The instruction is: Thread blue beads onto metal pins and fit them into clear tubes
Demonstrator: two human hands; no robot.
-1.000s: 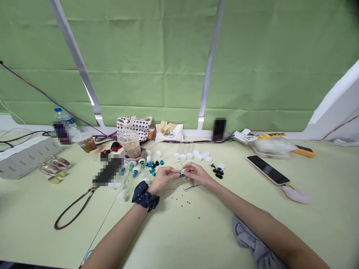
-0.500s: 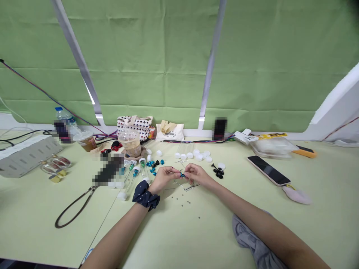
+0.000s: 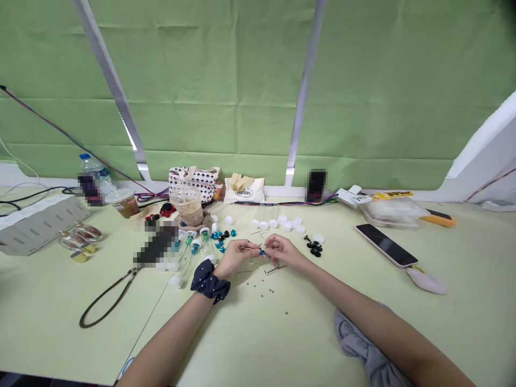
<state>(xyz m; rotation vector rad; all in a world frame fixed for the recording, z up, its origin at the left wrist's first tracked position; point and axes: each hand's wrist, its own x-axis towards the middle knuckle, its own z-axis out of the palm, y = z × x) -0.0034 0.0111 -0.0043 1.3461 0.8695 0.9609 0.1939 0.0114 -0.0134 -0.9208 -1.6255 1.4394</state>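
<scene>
My left hand [image 3: 238, 257] and my right hand [image 3: 282, 250] meet above the table, fingertips pinching a small blue bead [image 3: 262, 251]. A thin metal pin [image 3: 252, 248] runs from my left fingers to the bead. Under my right hand lie bent clear-and-metal wire pieces [image 3: 268, 270]. Left of my left hand stand several clear tubes with coloured tops [image 3: 188, 257], and a loose group of blue beads [image 3: 220, 237] lies beyond it. A dark dotted scrunchie [image 3: 209, 281] circles my left wrist. Black beads [image 3: 313, 248] lie right of my right hand.
White caps [image 3: 274, 221] lie in a group behind my hands, and tiny dark beads [image 3: 262, 290] dot the table. A phone [image 3: 385, 244], plastic cup [image 3: 186, 207], patterned bag [image 3: 193, 183], power strip [image 3: 36, 226] and grey cloth [image 3: 363, 344] surround the work.
The view has shifted slightly. My hands stay together at the blue bead, with only small finger movement.
</scene>
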